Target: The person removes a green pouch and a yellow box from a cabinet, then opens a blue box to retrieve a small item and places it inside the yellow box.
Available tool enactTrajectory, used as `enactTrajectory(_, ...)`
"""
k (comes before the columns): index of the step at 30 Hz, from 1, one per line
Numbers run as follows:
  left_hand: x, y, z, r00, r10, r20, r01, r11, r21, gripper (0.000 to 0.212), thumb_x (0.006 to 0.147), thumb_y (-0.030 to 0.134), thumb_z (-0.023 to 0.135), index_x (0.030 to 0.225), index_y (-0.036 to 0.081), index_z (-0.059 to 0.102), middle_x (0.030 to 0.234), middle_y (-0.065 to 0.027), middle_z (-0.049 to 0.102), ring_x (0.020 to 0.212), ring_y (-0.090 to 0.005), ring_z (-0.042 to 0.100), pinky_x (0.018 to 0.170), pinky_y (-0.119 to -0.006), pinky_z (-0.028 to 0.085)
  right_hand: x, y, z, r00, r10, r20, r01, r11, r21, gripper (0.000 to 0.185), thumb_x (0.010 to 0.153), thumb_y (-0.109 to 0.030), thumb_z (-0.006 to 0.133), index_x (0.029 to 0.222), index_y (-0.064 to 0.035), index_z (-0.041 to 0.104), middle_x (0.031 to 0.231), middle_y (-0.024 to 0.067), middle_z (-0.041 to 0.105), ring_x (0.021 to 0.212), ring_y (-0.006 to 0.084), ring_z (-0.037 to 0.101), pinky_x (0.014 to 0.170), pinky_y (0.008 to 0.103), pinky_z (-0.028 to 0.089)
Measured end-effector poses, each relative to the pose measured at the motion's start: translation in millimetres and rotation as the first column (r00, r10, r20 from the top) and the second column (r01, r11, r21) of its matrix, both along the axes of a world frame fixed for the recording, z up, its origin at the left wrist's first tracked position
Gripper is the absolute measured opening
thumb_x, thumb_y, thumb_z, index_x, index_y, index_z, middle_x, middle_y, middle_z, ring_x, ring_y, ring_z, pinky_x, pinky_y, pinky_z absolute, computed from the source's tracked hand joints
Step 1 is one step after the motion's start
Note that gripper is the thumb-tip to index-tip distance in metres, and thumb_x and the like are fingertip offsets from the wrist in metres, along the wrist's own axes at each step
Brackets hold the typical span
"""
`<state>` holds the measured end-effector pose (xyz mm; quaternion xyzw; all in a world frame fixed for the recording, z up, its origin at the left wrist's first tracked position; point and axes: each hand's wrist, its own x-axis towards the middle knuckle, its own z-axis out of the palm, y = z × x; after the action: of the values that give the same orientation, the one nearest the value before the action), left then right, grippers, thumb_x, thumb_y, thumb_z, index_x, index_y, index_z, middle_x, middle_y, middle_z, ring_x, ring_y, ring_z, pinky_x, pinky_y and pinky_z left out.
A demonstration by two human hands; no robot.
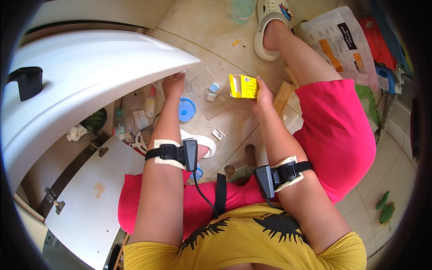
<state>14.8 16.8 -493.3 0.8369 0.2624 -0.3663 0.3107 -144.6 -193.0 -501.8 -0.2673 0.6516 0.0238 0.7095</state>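
Note:
My right hand (264, 92) grips a small yellow cardboard box (249, 88) whose end flap stands open toward the left. White shows inside the box's open end. My left hand (173, 86) reaches under the rim of a white washbasin (101, 50), which partly covers its fingers. A small whitish bit shows at the fingertips, too hidden to name. On the floor between the hands lie a blue cube (214, 87) and a whitish cube (211, 97), on or beside a clear plastic sheet (216, 109). A round blue lid (186, 109) rests by my left wrist.
An open cabinet door (98, 189) is at the left, near several bottles and a comb (140, 140). A silvery packet (218, 134) and a yellow clip (235, 43) lie on the tiles. Wooden pieces (285, 98) and a printed plastic bag (341, 50) are at the right.

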Motion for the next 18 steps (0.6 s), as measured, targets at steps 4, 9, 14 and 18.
enactTrajectory(4, 3.7, -4.1, -13.6, 0.685, -0.714, 0.145, 0.574, 0.652, 0.495, 0.047, 0.077, 0.033, 0.061, 0.116, 0.007, 0.052, 0.12, -0.0162, 0.05, 0.106, -0.0274, 0.052, 0.084, -0.038, 0.044, 3.8, 1.1, 4.6, 0.999, -0.009, 0.031, 0.008, 0.999, 0.037, 0.024, 0.083, -0.036, 0.054, 0.093, -0.014, 0.057, 0.078, -0.0029, 0.056, 0.069, 0.0088, 0.052, 0.059, 0.026, 0.037)
enactTrajectory(9, 3.3, 5.4, -26.4, 0.606, -0.776, 0.178, 0.603, 0.593, 0.533, 0.043, 0.075, 0.029, 0.062, 0.112, 0.009, 0.054, 0.115, -0.0151, 0.054, 0.103, -0.0286, 0.053, 0.084, -0.038, 0.044, 9.8, 2.6, 12.9, 0.998, -0.001, 0.059, -0.002, 0.999, 0.049, 0.024, 0.084, -0.034, 0.054, 0.092, -0.0115, 0.057, 0.083, -0.0005, 0.06, 0.075, 0.012, 0.057, 0.064, 0.0271, 0.043)
enactTrajectory(14, -25.9, -7.2, 7.7, 0.689, -0.688, 0.226, 0.687, 0.72, 0.097, 0.031, 0.071, 0.025, 0.063, 0.096, 0.008, 0.055, 0.096, -0.0123, 0.062, 0.09, -0.0314, 0.058, 0.076, -0.04, 0.047, 10.2, 4.8, 7.4, 0.996, -0.013, 0.089, 0.008, 0.999, 0.053, 0.023, 0.083, -0.036, 0.054, 0.092, -0.0147, 0.057, 0.078, -0.002, 0.056, 0.068, 0.0091, 0.052, 0.059, 0.0267, 0.037)
enactTrajectory(18, -66.4, -34.7, 10.2, 0.631, -0.722, 0.285, 0.737, 0.672, 0.071, 0.035, 0.071, 0.024, 0.066, 0.099, 0.009, 0.053, 0.093, -0.0115, 0.062, 0.086, -0.0312, 0.059, 0.073, -0.04, 0.047, 4.8, 5.9, -1.5, 0.997, -0.006, 0.072, 0.002, 0.999, 0.043, 0.024, 0.083, -0.035, 0.055, 0.091, -0.0128, 0.057, 0.079, -0.0012, 0.058, 0.071, 0.0107, 0.054, 0.06, 0.0272, 0.04)
